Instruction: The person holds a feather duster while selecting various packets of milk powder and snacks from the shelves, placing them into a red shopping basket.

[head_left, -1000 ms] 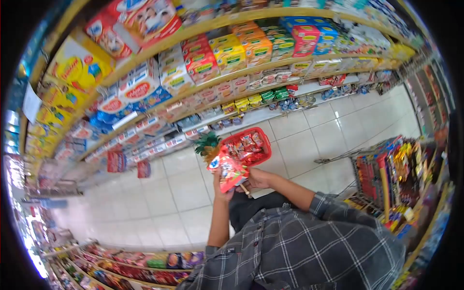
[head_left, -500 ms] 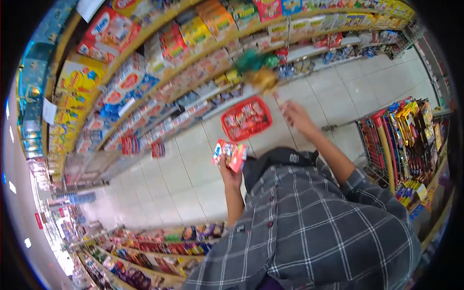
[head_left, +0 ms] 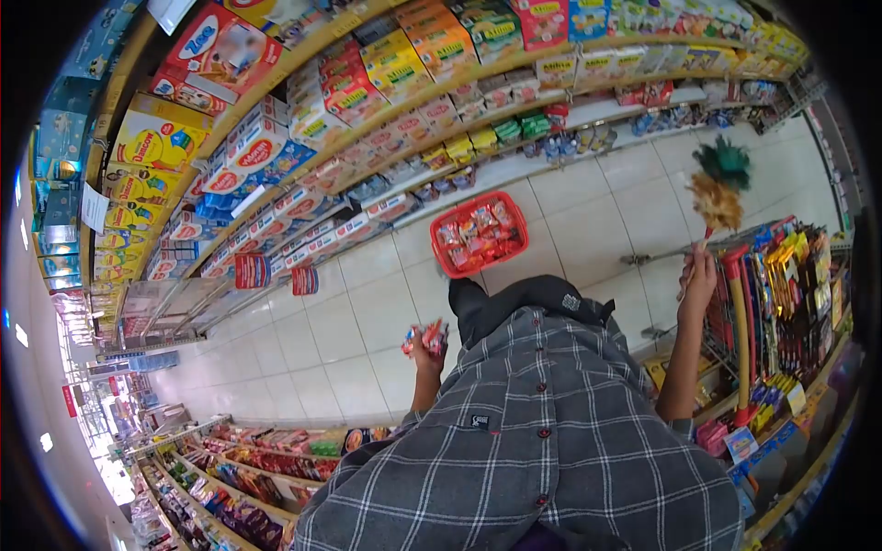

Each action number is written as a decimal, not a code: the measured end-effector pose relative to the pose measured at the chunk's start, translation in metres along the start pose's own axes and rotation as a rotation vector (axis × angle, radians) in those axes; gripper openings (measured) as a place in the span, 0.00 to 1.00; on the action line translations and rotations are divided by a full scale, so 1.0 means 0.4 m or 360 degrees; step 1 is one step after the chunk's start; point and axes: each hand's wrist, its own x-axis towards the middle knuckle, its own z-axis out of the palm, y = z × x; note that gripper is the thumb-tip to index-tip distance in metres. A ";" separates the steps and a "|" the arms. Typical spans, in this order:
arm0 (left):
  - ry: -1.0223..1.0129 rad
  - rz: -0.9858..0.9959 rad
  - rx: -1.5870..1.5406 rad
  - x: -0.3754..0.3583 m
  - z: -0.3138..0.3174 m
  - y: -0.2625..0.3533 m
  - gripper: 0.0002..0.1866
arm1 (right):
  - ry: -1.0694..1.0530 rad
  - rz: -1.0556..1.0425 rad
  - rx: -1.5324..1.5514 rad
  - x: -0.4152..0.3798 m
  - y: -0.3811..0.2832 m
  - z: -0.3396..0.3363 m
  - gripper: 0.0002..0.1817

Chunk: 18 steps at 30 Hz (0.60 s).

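While the right hand (head_left: 698, 275) grips its handle, the feather duster (head_left: 718, 193): tan plumes, dark green at the tip, red stem below.
Duster's place: out to the person's right, near the display rack (head_left: 741, 340).
Long axis: feathered end pointing away from the person, leaning slightly right.
Left hand (head_left: 426, 354): fingers closed round a red-and-white packet (head_left: 435, 332).
Count: one duster, one red basket (head_left: 439, 253) on the floor (head_left: 344, 354); packets (head_left: 478, 231) inside too jumbled to count.

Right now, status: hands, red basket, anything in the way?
Left hand gripping a red-and-white packet. Right hand holding the feather duster. Red basket on floor, packets inside. Possible snag: display rack close beside right hand.
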 end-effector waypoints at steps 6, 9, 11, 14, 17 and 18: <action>0.0211 -0.0726 0.0491 0.097 -0.253 0.089 0.30 | -0.0037 0.0214 0.0045 -0.027 0.034 0.325 0.14; 0.0418 -0.0502 0.0641 0.156 -0.228 0.148 0.32 | -0.0204 0.0462 0.0256 0.017 0.157 0.524 0.15; 0.0592 -0.0380 0.0763 0.149 -0.231 0.189 0.33 | -0.0210 0.0627 0.0193 0.022 0.249 0.612 0.17; 0.0738 -0.0160 0.0924 0.206 -0.199 0.258 0.36 | -0.0052 0.0829 -0.0002 0.039 0.318 0.695 0.18; 0.0705 -0.0112 0.1288 0.279 -0.169 0.342 0.39 | 0.0140 0.0978 -0.0115 0.049 0.374 0.666 0.19; 0.0627 -0.0210 0.1606 0.283 -0.119 0.393 0.41 | 0.0180 0.1009 -0.0107 0.065 0.386 0.632 0.19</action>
